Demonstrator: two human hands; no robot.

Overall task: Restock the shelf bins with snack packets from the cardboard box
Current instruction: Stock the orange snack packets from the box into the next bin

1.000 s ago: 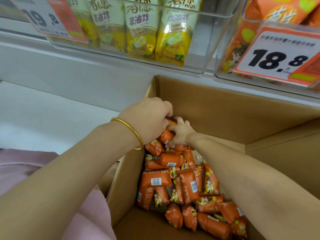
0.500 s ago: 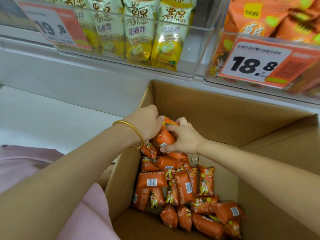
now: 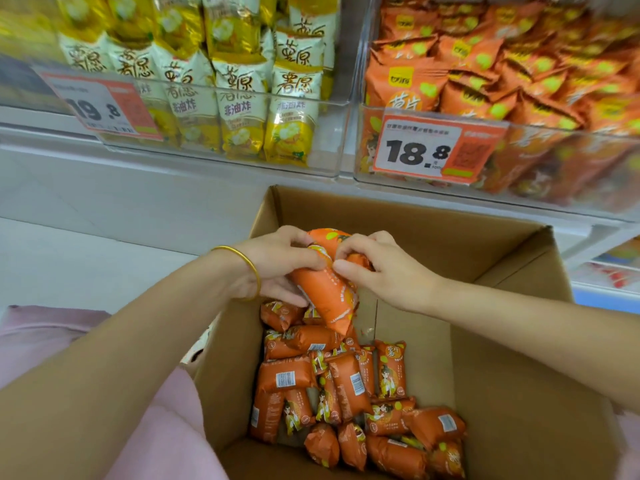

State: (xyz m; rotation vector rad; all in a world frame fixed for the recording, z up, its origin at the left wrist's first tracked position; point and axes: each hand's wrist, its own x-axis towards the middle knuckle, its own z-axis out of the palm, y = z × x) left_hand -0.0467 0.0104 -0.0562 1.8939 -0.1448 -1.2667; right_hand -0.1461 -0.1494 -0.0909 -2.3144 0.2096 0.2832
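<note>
- Over the open cardboard box [image 3: 433, 233], both hands meet on one clutch of orange snack packets [image 3: 327, 299].
- Left hand [image 3: 277, 268]: fingers curled round the clutch from its left side, a firm closed grasp, with fingertips over the top and under the flank.
- Right hand [image 3: 388, 275]: bent fingertips pinch the upper end of the same clutch from the right, and the palm stands off it.
- Clutch: lifted and tilted, with its lower end pointing down into the box. How many packets it holds cannot be told, at least two by the folds.
- Heap of loose packets [image 3: 346, 386]: same orange wrapper, lying on the box floor directly beneath the hands and piled against the left wall. The clutch's lower tip hangs just above the top ones.
- Orange-packet bin [image 3: 588, 157]: clear shelf bin up and to the right of the hands, beyond the box's far wall, well stocked. It has an 18.8 price tag [image 3: 415, 150] on its front.
- Yellow-packet bin [image 3: 332, 140]: clear, just left of the orange one, with a 19.8 price tag [image 3: 100, 105].
- Gold bangle [image 3: 242, 268] on the left wrist, and pink garment [image 3: 166, 427] at lower left.
</note>
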